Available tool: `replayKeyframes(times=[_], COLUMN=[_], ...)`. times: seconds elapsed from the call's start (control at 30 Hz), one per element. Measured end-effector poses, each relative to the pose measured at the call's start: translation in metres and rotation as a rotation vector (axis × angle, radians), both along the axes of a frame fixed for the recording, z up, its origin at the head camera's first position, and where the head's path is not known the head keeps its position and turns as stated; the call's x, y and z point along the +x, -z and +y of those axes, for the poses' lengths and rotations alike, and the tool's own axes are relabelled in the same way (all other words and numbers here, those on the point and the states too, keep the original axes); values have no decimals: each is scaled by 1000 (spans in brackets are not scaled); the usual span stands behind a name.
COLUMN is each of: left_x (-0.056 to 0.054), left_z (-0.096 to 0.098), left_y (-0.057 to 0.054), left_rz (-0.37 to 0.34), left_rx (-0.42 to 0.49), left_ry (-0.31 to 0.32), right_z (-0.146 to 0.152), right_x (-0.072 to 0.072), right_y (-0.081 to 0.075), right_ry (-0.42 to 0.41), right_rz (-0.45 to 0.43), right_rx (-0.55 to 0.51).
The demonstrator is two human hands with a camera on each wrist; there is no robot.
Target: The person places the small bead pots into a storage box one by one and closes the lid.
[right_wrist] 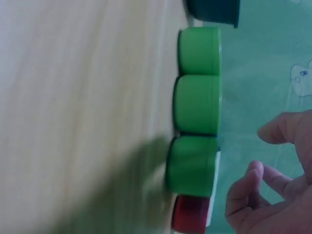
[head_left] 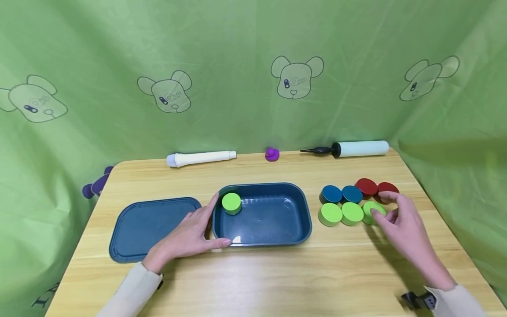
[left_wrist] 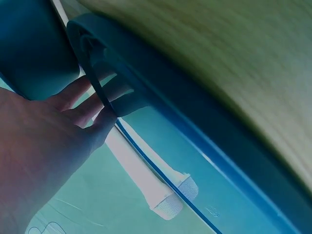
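The box looks glossy plastic, the tabletop smooth wood.

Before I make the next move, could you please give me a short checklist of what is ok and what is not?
1. Box is uncovered: ok; the lid lies to its left.
2. Box is steadied: ok, it seems; the left hand touches its left end.
3. Box has room: ok; only one green block is inside, in the back left corner.
4. Right hand holds a block: not ok; it hangs over the rightmost green block, with a gap in the right wrist view.
5. Weight of the blocks: cannot tell.
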State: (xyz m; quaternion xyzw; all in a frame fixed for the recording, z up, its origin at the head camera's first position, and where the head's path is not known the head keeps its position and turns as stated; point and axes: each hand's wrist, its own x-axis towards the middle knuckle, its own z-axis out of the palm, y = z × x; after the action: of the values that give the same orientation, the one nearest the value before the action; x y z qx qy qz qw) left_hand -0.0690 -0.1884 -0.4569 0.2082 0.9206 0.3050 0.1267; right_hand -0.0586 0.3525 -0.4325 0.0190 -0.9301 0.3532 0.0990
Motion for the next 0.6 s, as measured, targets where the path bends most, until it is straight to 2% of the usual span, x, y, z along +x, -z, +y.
replayKeyframes(times=[0.17,0.33,0.6], left_x=[1,1,1], left_z=[-1,-1,-1], left_y=[0,0,3], left_rz=[0,-6,-4], left_rx=[3,9,12], left_ry=[-3,-8,-6], right_z=[8,15,22], right_x=[-2,-7,-8], right_y=[10,19,27], right_ry=[-54,-92,-52], right_rz=[-22,-95,-206], right_rx=[19,23,55])
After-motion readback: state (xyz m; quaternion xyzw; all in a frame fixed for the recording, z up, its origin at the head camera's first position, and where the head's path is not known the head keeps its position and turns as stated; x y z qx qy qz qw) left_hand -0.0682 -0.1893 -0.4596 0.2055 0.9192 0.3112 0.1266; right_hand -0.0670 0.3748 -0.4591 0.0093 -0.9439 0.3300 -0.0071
